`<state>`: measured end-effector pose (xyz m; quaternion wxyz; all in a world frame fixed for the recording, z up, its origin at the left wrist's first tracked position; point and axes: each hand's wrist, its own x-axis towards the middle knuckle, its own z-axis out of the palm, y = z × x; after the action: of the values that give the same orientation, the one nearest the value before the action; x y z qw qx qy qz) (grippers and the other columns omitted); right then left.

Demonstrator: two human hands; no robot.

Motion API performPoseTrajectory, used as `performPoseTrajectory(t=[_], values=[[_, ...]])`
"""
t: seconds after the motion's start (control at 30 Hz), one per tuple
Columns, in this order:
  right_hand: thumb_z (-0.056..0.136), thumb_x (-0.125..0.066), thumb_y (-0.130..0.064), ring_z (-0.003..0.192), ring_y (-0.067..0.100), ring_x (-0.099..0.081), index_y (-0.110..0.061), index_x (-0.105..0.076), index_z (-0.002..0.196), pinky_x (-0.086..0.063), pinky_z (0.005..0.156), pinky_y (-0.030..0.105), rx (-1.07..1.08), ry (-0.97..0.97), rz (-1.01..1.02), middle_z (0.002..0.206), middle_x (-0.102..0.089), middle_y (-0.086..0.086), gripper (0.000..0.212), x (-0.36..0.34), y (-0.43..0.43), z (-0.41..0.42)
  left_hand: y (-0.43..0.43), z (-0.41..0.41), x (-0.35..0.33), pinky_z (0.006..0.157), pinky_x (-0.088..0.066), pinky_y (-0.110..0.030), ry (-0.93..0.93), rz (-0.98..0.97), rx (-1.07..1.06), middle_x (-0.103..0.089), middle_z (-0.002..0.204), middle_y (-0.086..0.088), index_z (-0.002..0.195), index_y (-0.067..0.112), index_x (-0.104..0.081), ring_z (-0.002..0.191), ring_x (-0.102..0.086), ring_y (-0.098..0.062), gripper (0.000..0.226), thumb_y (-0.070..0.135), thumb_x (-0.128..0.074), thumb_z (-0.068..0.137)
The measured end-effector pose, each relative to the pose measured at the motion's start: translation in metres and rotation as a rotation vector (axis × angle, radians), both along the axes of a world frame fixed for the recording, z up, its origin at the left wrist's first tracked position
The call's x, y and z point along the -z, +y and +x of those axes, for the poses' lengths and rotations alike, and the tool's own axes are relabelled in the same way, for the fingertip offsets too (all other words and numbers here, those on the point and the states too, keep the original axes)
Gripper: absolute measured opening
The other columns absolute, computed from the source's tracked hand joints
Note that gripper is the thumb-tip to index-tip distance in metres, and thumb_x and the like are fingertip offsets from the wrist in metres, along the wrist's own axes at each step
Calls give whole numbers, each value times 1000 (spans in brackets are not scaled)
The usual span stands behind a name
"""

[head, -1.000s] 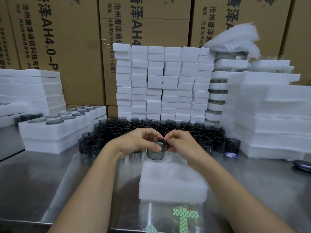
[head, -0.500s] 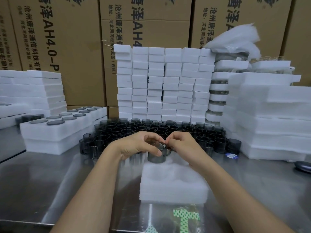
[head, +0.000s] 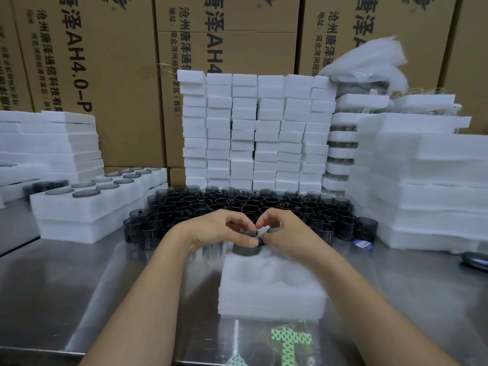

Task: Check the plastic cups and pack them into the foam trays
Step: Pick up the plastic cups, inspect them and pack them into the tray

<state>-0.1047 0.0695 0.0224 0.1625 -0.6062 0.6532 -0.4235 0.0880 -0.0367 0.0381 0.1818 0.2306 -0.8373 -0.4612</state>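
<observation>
Far beyond the fingers, printed brown cardboard cartons [head: 118, 75] close off the back. The brushed steel tabletop [head: 66, 286] runs under everything. In front of the cartons stand stacks of white foam blocks [head: 253, 133]. Piles of spare white foam trays [head: 422, 180] rise to the right of the fingers, and a filled foam tray [head: 87, 204] with dark discs in its wells sits off to the left. Just past the fingertips is a crowd of smoky grey translucent plastic cups [head: 237, 202], packed rim to rim. Directly below the fingers lies the working white foam tray [head: 272, 289], and the wells nearer us look empty.

Our left hand [head: 219, 231] and right hand [head: 287, 233] meet over one smoky grey cup [head: 247, 250]. The fingers [head: 235, 220] of both hands are curled and pinch its rim, with the left thumb lying across the top edge. The cup is low at the tray's far-left well; we cannot tell whether it is seated or just above.

We judge this to be the seating step. Next we should press the cup down squarely so it does not catch the soft lip of the well, then let go. The cup crowd stands right behind our knuckles, so we should lift before reaching forward. There is open steel on either side of our wrists.
</observation>
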Motion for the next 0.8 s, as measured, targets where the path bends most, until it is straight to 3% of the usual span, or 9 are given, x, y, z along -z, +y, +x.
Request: performPoseTrajectory(t=[0.1, 0.23, 0.3, 0.4, 0.47, 0.53, 0.6, 0.73, 0.8], values=[[91, -76, -20, 72, 4, -53, -33, -69, 97, -41, 59, 16, 23, 43, 64, 86, -57, -13, 16, 0, 3, -3, 0, 0, -1, 87, -50, -19, -104, -71, -6, -73, 106, 8, 101, 27, -83, 95, -63, -3, 24, 30, -95, 81], [88, -79, -25, 95, 17, -62, -36, -70, 96, -52, 84, 34, 63, 39, 86, 98, -67, -7, 17, 0, 5, -2, 1, 0, -2, 86, -51, -18, -156, -141, -30, -73, 107, 11, 96, 30, -83, 97, -63, -5, 23, 35, -96, 79], [87, -80, -24, 107, 17, -65, -36, -70, 95, -53, 101, 42, 104, 38, 24, 111, -70, -7, 17, -2, 3, -5, 3, -3, -2, 88, -50, -15, -92, -138, -15, -77, 108, 16, 106, 33, -83, 99, -67, 1, 25, 33, -93, 83], [90, -75, -24, 120, 20, -62, -33, -70, 101, -46, 109, 50, 325, 80, -126, 121, -69, -6, 15, -1, -2, -22, 15, -19, -1, 94, -47, -26, 82, -93, -21, -76, 105, 16, 116, 31, -80, 95, -66, -1, 25, 42, -82, 93], [93, -70, -28, 126, 26, -56, -30, -69, 112, -43, 108, 48, 531, 147, -172, 127, -66, -1, 20, 3, -3, -41, 21, -36, 3, 111, -40, -34, 19, -247, -60, -67, 133, 21, 133, 42, -70, 124, -60, -2, 48, 67, -69, 91], [95, -66, -30, 128, 32, -50, -27, -65, 120, -39, 105, 46, 660, 167, -170, 132, -60, 6, 26, 11, -3, -61, 27, -51, 12, 131, -16, -51, -303, -542, -49, -33, 173, 14, 156, 53, -43, 163, -19, -13, 72, 85, -49, 93], [97, -64, -34, 131, 34, -45, -26, -61, 125, -36, 106, 48, 707, 174, -132, 137, -55, 9, 30, 20, -5, -75, 31, -59, 18, 133, 4, -57, -518, -643, -22, -4, 181, 9, 166, 55, -20, 167, 9, -17, 81, 90, -32, 94], [96, -66, -45, 134, 33, -44, -28, -55, 131, -34, 109, 49, 722, 188, -8, 143, -51, 8, 40, 31, -9, -84, 32, -61, 19, 133, 8, -53, -531, -597, -42, 0, 180, 11, 167, 57, -8, 166, 10, -15, 82, 91, -28, 94], [94, -68, -44, 135, 33, -44, -28, -53, 134, -34, 111, 48, 713, 176, 61, 144, -49, 7, 45, 34, -10, -84, 29, -60, 21, 133, -1, -51, -444, -597, -71, -12, 179, 14, 166, 56, -17, 167, -2, -14, 78, 88, -29, 96]])
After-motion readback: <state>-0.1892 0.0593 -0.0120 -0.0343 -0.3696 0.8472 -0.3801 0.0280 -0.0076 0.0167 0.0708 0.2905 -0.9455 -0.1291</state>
